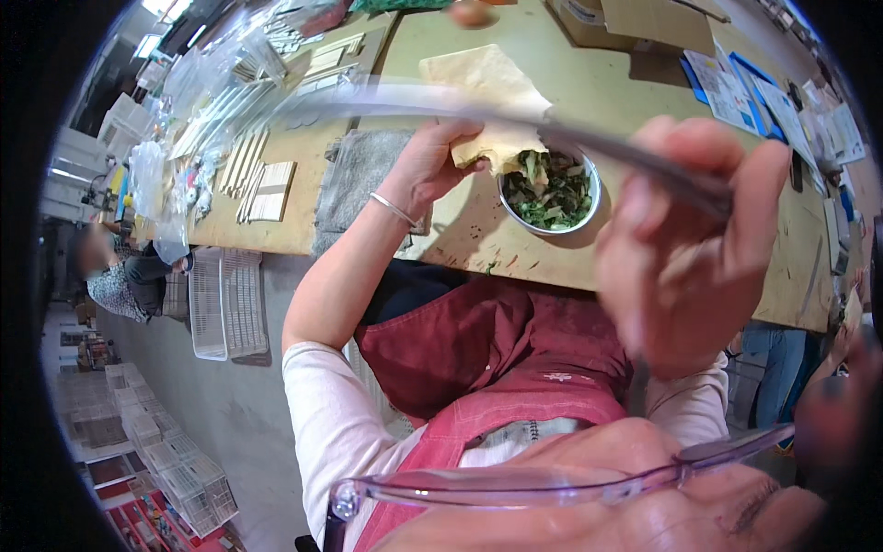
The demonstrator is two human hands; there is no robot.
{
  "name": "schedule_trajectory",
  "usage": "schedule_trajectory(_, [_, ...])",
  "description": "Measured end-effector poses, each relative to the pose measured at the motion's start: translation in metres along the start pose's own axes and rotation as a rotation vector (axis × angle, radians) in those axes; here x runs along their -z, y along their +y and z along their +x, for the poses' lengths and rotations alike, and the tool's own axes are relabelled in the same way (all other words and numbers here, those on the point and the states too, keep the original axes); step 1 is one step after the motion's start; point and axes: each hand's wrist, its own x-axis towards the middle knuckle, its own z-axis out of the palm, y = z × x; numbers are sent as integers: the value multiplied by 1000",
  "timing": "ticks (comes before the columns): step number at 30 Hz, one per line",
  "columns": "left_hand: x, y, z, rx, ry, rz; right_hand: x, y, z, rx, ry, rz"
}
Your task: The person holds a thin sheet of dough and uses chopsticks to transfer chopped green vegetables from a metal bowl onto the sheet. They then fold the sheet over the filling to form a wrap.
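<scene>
My left hand point(440, 158) is closed on the edge of a pale, floppy flatbread point(492, 87). The bread has a ragged lower edge and hangs over the far left side of a round white bowl point(589, 208). Chopped leafy greens point(552, 198) fill the bowl, and some touch or cling to the bread's torn edge. Close to the camera, my right hand point(685, 258) is raised, smeared by motion. Its fingers curl around the dark end of a long thin stick point(635, 155). The stick's far end blurs out to the left, so its kind is unclear.
On the yellowish table, a grey cloth point(359, 179) lies left of the bowl. Wooden strips point(267, 191) and plastic bags point(207, 97) are farther left. A cardboard box point(635, 23) and blue-edged papers point(736, 87) are at the far right. White crates point(216, 304) stand on the floor; a person point(129, 276) sits left.
</scene>
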Motion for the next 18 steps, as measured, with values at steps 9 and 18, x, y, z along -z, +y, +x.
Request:
schedule_trajectory(9, [-5,6,-2,100,49,-13,122,-43,-23,130,417,-583])
schedule_trajectory(18, [-6,9,-2,289,-118,-259,170,-28,-4,70,275,-595])
